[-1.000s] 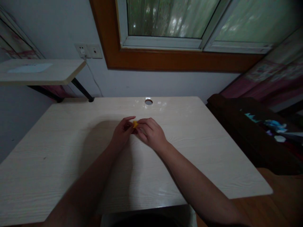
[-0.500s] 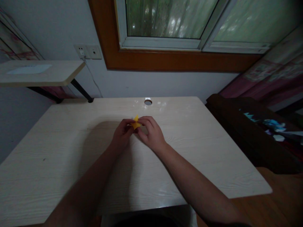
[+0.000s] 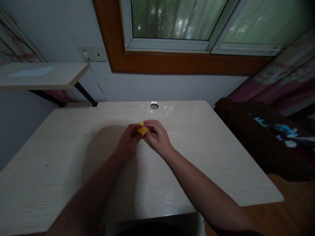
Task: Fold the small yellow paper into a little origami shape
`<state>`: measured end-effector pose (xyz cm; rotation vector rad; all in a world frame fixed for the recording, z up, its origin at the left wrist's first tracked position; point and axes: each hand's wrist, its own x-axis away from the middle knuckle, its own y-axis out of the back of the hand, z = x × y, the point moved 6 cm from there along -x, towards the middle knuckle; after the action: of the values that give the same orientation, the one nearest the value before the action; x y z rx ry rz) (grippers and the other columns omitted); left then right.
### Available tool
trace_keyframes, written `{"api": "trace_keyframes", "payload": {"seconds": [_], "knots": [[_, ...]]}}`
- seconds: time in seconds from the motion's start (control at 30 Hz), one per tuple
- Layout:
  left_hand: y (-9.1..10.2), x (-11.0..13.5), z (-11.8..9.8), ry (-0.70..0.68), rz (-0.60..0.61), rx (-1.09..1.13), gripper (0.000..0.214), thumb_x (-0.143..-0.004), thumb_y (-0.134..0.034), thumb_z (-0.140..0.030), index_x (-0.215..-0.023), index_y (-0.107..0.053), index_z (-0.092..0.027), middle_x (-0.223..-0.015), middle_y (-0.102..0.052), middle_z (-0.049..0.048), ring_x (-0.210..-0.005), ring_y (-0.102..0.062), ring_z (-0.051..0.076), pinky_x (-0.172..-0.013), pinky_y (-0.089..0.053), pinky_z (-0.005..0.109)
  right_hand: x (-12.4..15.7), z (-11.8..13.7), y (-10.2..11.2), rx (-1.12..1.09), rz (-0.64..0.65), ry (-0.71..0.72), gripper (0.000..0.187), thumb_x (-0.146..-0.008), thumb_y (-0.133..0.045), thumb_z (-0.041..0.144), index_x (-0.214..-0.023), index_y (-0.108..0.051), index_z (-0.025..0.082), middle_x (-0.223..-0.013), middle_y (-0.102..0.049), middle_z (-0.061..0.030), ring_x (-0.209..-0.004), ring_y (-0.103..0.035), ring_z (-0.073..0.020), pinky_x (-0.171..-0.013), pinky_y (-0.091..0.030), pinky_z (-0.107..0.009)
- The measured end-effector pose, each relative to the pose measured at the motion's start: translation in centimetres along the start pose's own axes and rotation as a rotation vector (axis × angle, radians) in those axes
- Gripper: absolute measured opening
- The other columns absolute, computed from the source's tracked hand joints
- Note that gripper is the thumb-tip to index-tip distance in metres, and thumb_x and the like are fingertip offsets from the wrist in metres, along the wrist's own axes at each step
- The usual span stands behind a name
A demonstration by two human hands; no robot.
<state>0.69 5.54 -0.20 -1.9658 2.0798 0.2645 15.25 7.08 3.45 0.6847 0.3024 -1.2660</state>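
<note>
A small folded piece of yellow paper is held between both hands just above the middle of a pale wooden desk. My left hand pinches its left side with closed fingers. My right hand pinches its right side, fingers curled over the top. Most of the paper is hidden by the fingers; only a small pointed part shows.
A round cable hole sits near the desk's far edge. A raised side shelf on black struts stands at the back left, below a wall socket with a cable. Dark furniture flanks the desk's right side. A window is above.
More of the yellow paper shows now than a second ago; the fingers of both hands have shifted around it. The hands stay at the same spot on the desk.
</note>
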Motion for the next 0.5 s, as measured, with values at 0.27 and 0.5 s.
{"api": "trace_keyframes", "payload": {"seconds": [0.27, 0.5], "knots": [[-0.1, 0.1, -0.4, 0.022, 0.006, -0.018, 0.03, -0.085, -0.064, -0.026, -0.112, -0.053, -0.022, -0.109, -0.065, 0.0065, -0.095, -0.068, 0.017, -0.086, -0.056, 0.033, 0.2, -1.7, -0.6, -0.278, -0.009, -0.196, 0.02, -0.081, -0.06, 0.016, -0.098, -0.066, 0.023, -0.111, -0.068, -0.0055, -0.094, -0.068, -0.0168, -0.08, -0.06, -0.033], [0.1, 0.1, -0.3, 0.026, 0.013, -0.077, 0.032, -0.083, -0.065, -0.023, -0.113, -0.055, -0.024, -0.108, -0.064, 0.0051, -0.093, -0.067, 0.017, -0.085, -0.055, 0.033, 0.3, -2.6, -0.8, -0.372, -0.018, -0.295, 0.013, -0.077, -0.062, 0.019, -0.089, -0.065, 0.021, -0.099, -0.071, -0.0041, -0.087, -0.07, -0.0169, -0.072, -0.06, -0.03]]}}
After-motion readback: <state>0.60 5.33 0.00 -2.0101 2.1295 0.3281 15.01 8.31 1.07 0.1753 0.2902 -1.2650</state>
